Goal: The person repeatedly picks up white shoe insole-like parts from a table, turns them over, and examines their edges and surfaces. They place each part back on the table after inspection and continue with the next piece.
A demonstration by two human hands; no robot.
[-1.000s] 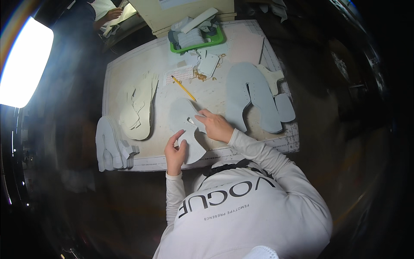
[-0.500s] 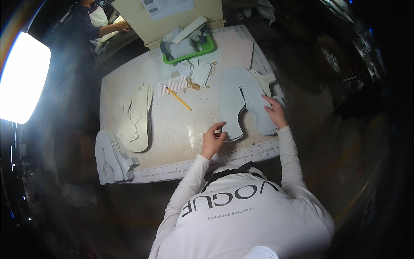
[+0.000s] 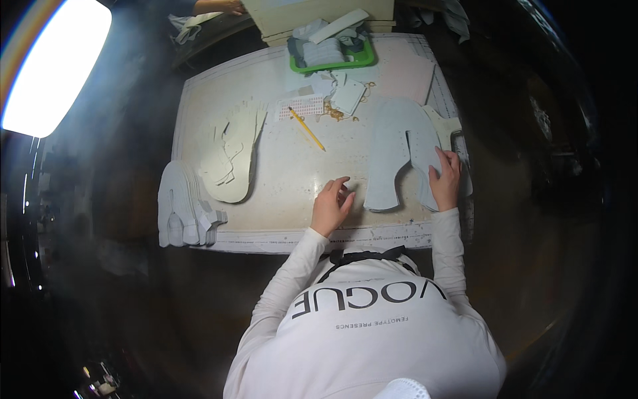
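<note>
grey u-shaped cut piece (image 3: 404,149) — lying flat at the table's (image 3: 286,179) right side, right hand (image 3: 445,179) flat on its right leg

fingers spread, clamping nothing; left hand (image 3: 332,205) rests loosely open just beside it. best to press evenly so it lies smooth — one pencil (image 3: 306,128), one green tray (image 3: 332,63), two side stacks.

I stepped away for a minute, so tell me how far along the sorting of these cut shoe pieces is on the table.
Looks partway. Done: a fanned cream stack lies flat and a grey stack sits at the table's left edge. In hand: the right hand presses on the large horseshoe-shaped grey stack, while the left hand rests empty on the table. Left: loose small pieces and a full green tray.
</note>
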